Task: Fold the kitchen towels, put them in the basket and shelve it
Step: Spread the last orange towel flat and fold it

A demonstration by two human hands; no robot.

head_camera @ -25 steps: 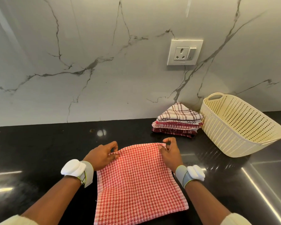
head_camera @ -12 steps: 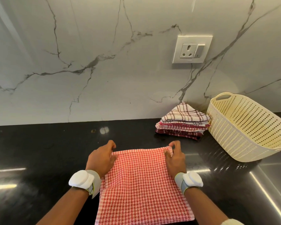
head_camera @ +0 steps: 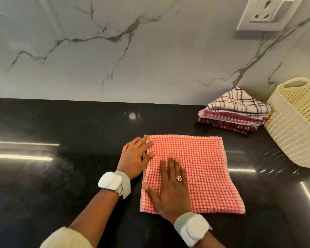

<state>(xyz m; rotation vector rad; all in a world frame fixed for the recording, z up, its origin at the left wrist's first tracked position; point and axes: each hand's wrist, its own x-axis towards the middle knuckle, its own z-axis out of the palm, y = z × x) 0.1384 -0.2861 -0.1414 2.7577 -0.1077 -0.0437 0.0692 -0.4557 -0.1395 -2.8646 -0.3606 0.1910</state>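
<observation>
While the two hands earlier pinched the far corners of the towel, they now lie flat on it, which suggests that one fold is laid and is being smoothed before the next. Nearest the viewer, the right hand rests palm down on the near left part of the red checked towel, its fingers straight and slightly spread, holding nothing. Just beyond and to its left, the left hand lies across the towel's left edge, fingers straight and close together, the tips pressing the cloth near its far left corner, the palm over the black bench. Each wrist carries a white band. The towel lies flat and roughly square on the bench, all four edges visible. Farther back and to the right, a stack of folded towels sits near the marble wall, just beside a cream basket, which holds no towel that can be seen. A wall socket is mounted above. By this judgement, folding continues; loading and shelving remain.
</observation>
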